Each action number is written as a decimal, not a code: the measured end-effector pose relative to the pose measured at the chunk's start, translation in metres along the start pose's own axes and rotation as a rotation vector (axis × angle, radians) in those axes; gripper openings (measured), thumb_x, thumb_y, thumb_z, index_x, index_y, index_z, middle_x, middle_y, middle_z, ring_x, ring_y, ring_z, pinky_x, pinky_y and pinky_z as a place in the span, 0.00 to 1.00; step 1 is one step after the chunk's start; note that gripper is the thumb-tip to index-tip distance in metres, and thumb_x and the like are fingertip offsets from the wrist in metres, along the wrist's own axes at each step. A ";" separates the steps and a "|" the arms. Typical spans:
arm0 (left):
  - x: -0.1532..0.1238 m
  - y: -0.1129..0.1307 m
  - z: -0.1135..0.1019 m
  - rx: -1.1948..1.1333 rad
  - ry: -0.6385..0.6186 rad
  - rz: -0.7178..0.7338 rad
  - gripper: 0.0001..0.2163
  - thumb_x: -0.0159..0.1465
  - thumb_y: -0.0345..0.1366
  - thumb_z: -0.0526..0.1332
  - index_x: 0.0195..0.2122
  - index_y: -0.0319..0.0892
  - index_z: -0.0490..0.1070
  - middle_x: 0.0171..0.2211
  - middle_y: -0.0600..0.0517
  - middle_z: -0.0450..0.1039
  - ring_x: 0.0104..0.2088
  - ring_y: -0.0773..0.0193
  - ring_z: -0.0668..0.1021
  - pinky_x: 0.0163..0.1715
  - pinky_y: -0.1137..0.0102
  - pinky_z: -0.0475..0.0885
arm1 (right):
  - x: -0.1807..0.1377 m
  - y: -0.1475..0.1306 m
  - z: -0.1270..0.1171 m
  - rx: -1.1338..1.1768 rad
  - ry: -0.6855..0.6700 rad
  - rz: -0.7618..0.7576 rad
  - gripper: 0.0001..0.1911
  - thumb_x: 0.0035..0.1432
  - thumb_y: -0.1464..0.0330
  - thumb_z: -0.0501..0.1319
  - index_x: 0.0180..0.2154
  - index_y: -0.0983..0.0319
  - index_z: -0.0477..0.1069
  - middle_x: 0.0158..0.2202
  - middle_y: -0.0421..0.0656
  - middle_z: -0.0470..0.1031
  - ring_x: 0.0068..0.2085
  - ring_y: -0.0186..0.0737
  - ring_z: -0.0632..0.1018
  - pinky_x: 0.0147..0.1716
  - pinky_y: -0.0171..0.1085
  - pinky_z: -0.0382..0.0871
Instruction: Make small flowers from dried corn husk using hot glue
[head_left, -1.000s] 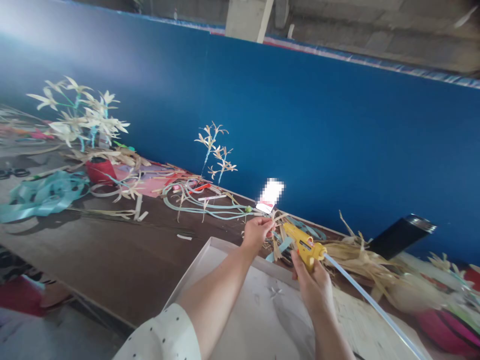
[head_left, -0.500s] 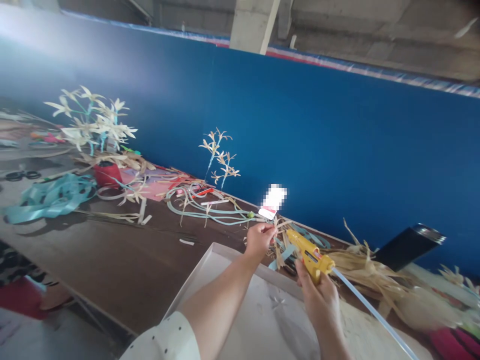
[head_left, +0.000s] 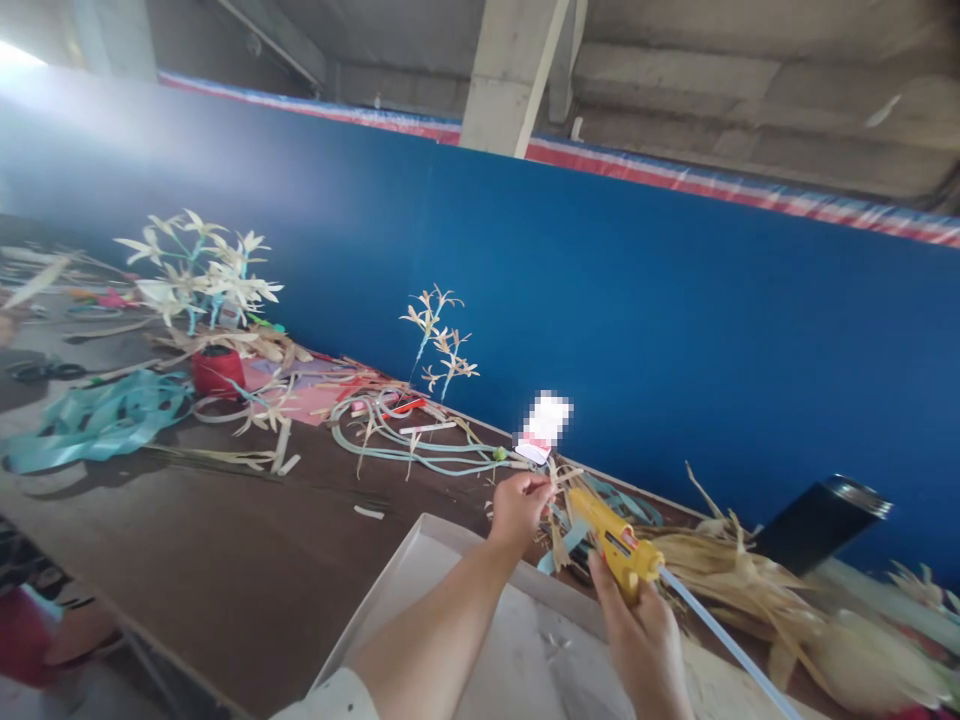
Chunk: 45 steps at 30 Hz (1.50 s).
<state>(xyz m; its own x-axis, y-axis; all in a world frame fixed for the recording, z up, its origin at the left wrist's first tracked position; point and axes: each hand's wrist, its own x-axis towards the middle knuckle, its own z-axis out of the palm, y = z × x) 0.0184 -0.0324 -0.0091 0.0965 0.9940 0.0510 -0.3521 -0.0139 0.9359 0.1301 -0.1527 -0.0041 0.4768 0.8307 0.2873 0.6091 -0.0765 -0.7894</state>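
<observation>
My right hand [head_left: 641, 630] is wrapped round the handle of a yellow hot glue gun [head_left: 611, 530], its nozzle pointing up and left. A long translucent glue stick [head_left: 720, 635] trails from the gun's back end. Just left of the nozzle, my left hand [head_left: 519, 508] pinches a pale dried husk strip [head_left: 566, 480] between thumb and fingers; its far end is hard to make out. The nozzle is close to the strip, but I cannot tell whether they touch. Below both forearms lies a shallow white box lid [head_left: 427, 560].
Dried husks [head_left: 712, 570] and a dark bottle [head_left: 821, 520] lie to the right. Along the blue wall [head_left: 675, 350] are husk flowers [head_left: 439, 335], pale blue-green stems [head_left: 427, 460] and a blurred-out card [head_left: 541, 430]. Turquoise ribbon [head_left: 101, 420] and a red spool [head_left: 217, 372] lie left.
The whole view has tilted up slightly, so things sit lower in the picture. Both hands keep their hold and nearly the same positions. At the far left edge another person's hand appears with a pale strip.
</observation>
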 end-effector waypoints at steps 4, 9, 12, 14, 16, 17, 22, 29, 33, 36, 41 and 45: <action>0.001 -0.003 0.000 0.012 -0.012 0.024 0.05 0.53 0.33 0.62 0.28 0.36 0.74 0.23 0.51 0.74 0.23 0.69 0.75 0.25 0.75 0.71 | 0.000 0.002 0.001 0.001 0.013 -0.009 0.24 0.48 0.49 0.59 0.35 0.64 0.74 0.32 0.47 0.78 0.37 0.48 0.77 0.33 0.34 0.67; 0.002 -0.006 0.001 0.008 0.010 0.016 0.05 0.53 0.32 0.62 0.29 0.36 0.74 0.23 0.51 0.74 0.22 0.69 0.75 0.25 0.75 0.71 | 0.001 0.006 0.002 -0.043 0.030 -0.015 0.24 0.48 0.48 0.59 0.33 0.64 0.73 0.31 0.47 0.77 0.37 0.48 0.77 0.32 0.35 0.67; 0.002 -0.006 0.002 0.007 0.014 0.008 0.05 0.53 0.32 0.62 0.29 0.36 0.74 0.22 0.51 0.74 0.22 0.69 0.75 0.25 0.75 0.71 | 0.001 0.006 0.004 0.009 0.027 -0.064 0.23 0.49 0.49 0.59 0.34 0.63 0.72 0.32 0.47 0.77 0.37 0.47 0.76 0.32 0.34 0.67; 0.000 -0.003 0.002 0.011 0.014 0.005 0.05 0.53 0.32 0.62 0.29 0.36 0.74 0.22 0.51 0.74 0.22 0.69 0.74 0.25 0.75 0.71 | 0.002 0.006 0.005 0.045 0.029 -0.107 0.23 0.49 0.50 0.59 0.34 0.64 0.72 0.33 0.47 0.77 0.37 0.46 0.76 0.34 0.35 0.67; -0.002 0.000 0.002 0.013 0.014 0.007 0.04 0.53 0.32 0.62 0.29 0.36 0.74 0.22 0.52 0.74 0.22 0.69 0.74 0.25 0.75 0.70 | 0.002 0.007 0.006 0.039 0.046 -0.115 0.25 0.47 0.49 0.59 0.34 0.65 0.72 0.33 0.48 0.77 0.37 0.47 0.76 0.35 0.36 0.67; -0.003 0.001 0.002 0.015 0.015 0.009 0.04 0.53 0.32 0.62 0.29 0.36 0.74 0.22 0.52 0.74 0.22 0.69 0.74 0.25 0.75 0.70 | 0.003 0.007 0.006 0.030 0.056 -0.110 0.26 0.47 0.48 0.60 0.34 0.65 0.73 0.33 0.49 0.77 0.37 0.47 0.76 0.35 0.36 0.66; -0.004 0.004 0.001 0.024 0.002 0.012 0.05 0.54 0.31 0.62 0.29 0.36 0.74 0.22 0.52 0.74 0.23 0.69 0.75 0.25 0.75 0.71 | 0.002 0.008 0.005 -0.003 0.057 -0.076 0.27 0.46 0.47 0.59 0.32 0.65 0.73 0.31 0.49 0.77 0.35 0.46 0.75 0.32 0.35 0.66; -0.002 0.000 0.001 0.006 0.000 0.019 0.04 0.54 0.31 0.62 0.29 0.37 0.74 0.22 0.52 0.74 0.23 0.68 0.76 0.27 0.74 0.72 | 0.001 0.009 0.005 -0.047 0.062 -0.084 0.27 0.46 0.46 0.59 0.31 0.65 0.73 0.28 0.47 0.76 0.32 0.45 0.75 0.29 0.35 0.65; -0.002 0.000 0.001 -0.001 -0.005 0.033 0.04 0.54 0.31 0.62 0.29 0.37 0.74 0.23 0.52 0.74 0.22 0.69 0.75 0.26 0.74 0.72 | 0.001 0.009 0.005 -0.067 0.027 -0.075 0.26 0.48 0.47 0.58 0.34 0.64 0.73 0.30 0.47 0.77 0.33 0.45 0.75 0.30 0.34 0.65; -0.002 0.000 0.001 0.005 -0.004 0.029 0.04 0.54 0.31 0.61 0.29 0.36 0.74 0.22 0.52 0.74 0.21 0.70 0.74 0.26 0.74 0.72 | 0.001 0.009 0.005 -0.091 0.017 -0.052 0.27 0.48 0.47 0.58 0.34 0.65 0.73 0.30 0.48 0.77 0.33 0.46 0.76 0.29 0.34 0.65; -0.005 0.004 0.001 0.011 -0.009 0.025 0.04 0.54 0.31 0.61 0.29 0.36 0.74 0.23 0.52 0.74 0.22 0.70 0.75 0.26 0.75 0.71 | -0.002 0.004 0.002 -0.059 -0.009 -0.018 0.26 0.48 0.48 0.58 0.34 0.65 0.74 0.30 0.47 0.77 0.32 0.45 0.76 0.28 0.34 0.65; -0.006 0.006 0.001 0.020 -0.005 0.017 0.04 0.54 0.31 0.62 0.29 0.36 0.74 0.23 0.51 0.74 0.22 0.69 0.75 0.25 0.76 0.71 | -0.003 -0.002 0.001 -0.019 -0.063 0.009 0.25 0.49 0.49 0.58 0.34 0.65 0.73 0.28 0.45 0.77 0.32 0.45 0.76 0.28 0.33 0.65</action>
<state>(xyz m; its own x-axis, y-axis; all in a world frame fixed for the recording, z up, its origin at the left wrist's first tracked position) 0.0167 -0.0384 -0.0037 0.0954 0.9931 0.0686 -0.3354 -0.0328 0.9415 0.1267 -0.1546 -0.0043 0.4419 0.8629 0.2454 0.6174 -0.0941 -0.7810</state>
